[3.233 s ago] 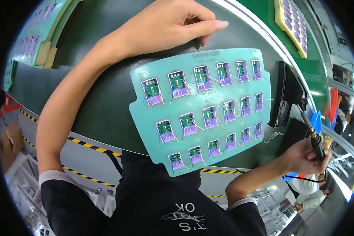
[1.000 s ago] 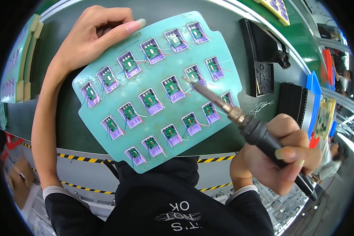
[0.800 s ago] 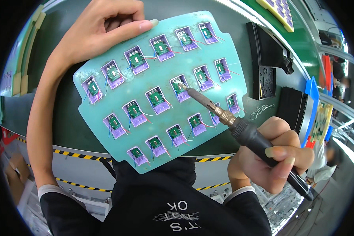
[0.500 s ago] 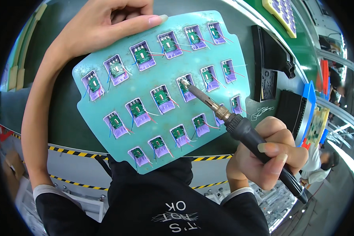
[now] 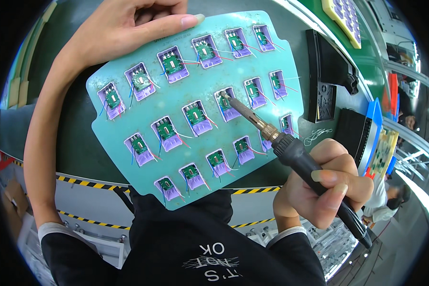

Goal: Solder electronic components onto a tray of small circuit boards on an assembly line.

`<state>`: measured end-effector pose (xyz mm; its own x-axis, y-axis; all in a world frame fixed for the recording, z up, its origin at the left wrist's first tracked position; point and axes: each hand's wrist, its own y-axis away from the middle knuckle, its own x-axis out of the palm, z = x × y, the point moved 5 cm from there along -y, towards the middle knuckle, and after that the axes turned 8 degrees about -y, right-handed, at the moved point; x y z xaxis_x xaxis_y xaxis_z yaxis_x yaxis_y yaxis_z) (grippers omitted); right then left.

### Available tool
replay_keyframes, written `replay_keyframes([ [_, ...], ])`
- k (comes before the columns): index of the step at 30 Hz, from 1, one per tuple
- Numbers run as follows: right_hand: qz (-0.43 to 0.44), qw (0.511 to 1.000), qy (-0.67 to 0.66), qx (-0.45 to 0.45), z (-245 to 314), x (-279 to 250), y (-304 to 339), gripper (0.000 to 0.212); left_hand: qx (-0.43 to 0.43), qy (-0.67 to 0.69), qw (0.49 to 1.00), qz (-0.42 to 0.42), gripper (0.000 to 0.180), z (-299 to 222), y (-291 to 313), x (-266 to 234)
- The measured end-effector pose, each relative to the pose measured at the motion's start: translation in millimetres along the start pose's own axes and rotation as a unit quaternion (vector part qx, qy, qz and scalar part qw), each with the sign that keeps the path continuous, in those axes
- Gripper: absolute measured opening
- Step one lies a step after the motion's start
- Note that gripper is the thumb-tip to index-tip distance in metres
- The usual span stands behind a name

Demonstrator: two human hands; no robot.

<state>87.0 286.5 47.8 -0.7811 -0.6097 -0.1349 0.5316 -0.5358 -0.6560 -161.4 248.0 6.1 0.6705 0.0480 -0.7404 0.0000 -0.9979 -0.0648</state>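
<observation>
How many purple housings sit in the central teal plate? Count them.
18 purple housings in the teal plate: six each in the far, middle and near rows; the soldering iron partly hides one in the last.

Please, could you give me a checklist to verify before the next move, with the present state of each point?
1. Soldering iron held by the right hand: ok.
2. Iron tip aimed at a circuit board: ok, middle row, fourth from left.
3. Tip touching the board's contacts: cannot tell, too small.
4. Left hand away from the tip: ok, it is at the far edge of the teal panel.
5. Panel wholly over the workbench: not ok, near corner reaches past the front edge.
6. Iron hot: cannot tell.
</observation>
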Motion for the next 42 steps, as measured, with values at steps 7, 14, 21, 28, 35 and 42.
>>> replay_keyframes([
  [7,0.024,1.000,0.013,-0.006,2,1,1,0.028,0.002,0.000,1.000,-0.001,0.022,-1,0,1],
  [14,0.024,0.999,0.022,-0.008,2,2,2,0.029,-0.007,-0.010,1.000,0.008,0.022,6,2,4],
  [21,-0.014,0.999,0.016,-0.032,5,-7,1,0.030,0.000,0.006,1.000,0.000,0.022,0,1,1],
  [28,-0.099,0.995,0.021,0.013,3,-32,-5,0.019,0.079,-0.047,0.996,-0.012,0.029,18,4,16],
  [35,-0.072,0.997,0.002,-0.012,-6,-22,-5,0.019,0.054,-0.043,0.998,0.006,0.029,21,4,17],
  [42,-0.058,0.998,-0.017,-0.036,-7,-17,-8,0.014,0.055,-0.023,0.998,0.012,0.028,22,3,17],
])
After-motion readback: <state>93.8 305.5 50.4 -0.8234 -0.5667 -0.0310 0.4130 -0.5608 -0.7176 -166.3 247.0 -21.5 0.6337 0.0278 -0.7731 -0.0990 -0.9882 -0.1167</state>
